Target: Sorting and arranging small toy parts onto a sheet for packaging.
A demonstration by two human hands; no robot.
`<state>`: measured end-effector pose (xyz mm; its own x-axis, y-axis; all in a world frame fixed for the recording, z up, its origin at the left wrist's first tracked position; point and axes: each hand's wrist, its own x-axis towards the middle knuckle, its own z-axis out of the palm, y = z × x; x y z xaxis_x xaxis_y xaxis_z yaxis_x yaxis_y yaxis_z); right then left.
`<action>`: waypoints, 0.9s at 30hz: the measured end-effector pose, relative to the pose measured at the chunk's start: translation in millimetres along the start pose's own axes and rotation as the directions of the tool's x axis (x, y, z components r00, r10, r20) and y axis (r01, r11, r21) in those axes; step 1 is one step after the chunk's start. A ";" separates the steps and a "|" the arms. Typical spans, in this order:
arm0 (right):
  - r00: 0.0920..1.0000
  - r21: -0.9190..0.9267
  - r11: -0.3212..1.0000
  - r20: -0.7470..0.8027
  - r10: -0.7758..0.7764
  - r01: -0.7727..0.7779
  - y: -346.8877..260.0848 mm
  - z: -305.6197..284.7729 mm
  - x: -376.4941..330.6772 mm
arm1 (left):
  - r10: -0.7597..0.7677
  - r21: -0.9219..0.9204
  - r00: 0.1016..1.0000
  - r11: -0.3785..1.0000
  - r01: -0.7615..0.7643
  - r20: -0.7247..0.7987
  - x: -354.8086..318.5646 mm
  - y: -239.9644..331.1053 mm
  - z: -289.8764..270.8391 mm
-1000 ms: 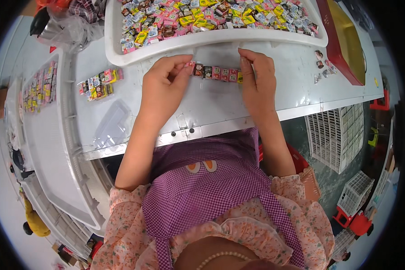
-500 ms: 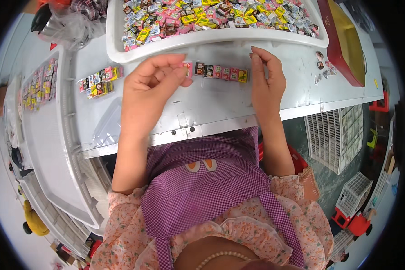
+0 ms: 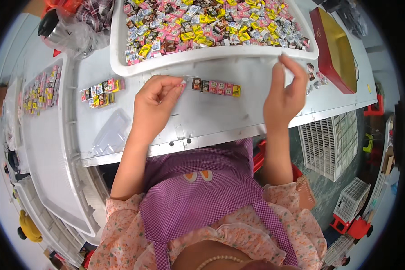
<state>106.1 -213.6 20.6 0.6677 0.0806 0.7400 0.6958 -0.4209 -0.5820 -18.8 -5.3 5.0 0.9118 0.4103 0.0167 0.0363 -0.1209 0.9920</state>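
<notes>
My left hand pinches a small pink-and-white wrapped candy between thumb and fingers; most of the candy is hidden. Just right of it, a row of small wrapped candies in brown, black, pink and yellow lies in a clear plastic tray. My right hand is raised off the table, slightly blurred, thumb and index finger extended with nothing visible between them. Its fingertips are close to the near rim of a large white bin, which is heaped with loose wrapped candies.
Filled candy packs and a clear plastic shell lie on the left of the table. Beyond them is a white tray with more packs. A red-and-gold box and loose wrapped pieces are at the right, a white crate below.
My right hand has moved right, away from the candy row and toward the bin's near rim. My left hand keeps the pink candy, now slightly lower and turned. The whole view has shifted a little.
</notes>
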 end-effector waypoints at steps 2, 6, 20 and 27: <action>0.970 -0.162 0.959 0.108 -0.216 0.232 -4.2 2.7 34.9 | 0.128 0.156 0.990 0.981 -0.117 -0.066 -1.6 -11.5 -3.6; 0.871 -0.222 0.911 0.435 -0.227 0.348 26.8 17.6 74.7 | 0.264 0.330 0.957 0.920 -0.211 -0.123 4.4 -13.3 -2.1; 0.522 -0.243 0.963 0.840 0.151 0.114 30.5 35.7 102.9 | 0.486 0.564 0.874 0.718 -0.408 0.013 15.1 -24.0 -3.7; 0.820 0.218 0.962 0.573 0.009 -0.163 -31.2 10.9 47.6 | 0.544 0.581 0.839 0.683 -0.443 0.001 7.3 -6.1 -0.2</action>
<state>119.1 -186.8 70.3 0.7054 0.5797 0.4079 0.6180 -0.2213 -0.7544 -12.4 -1.4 -0.9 0.7855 0.2774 0.5533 -0.1419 -0.7894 0.5973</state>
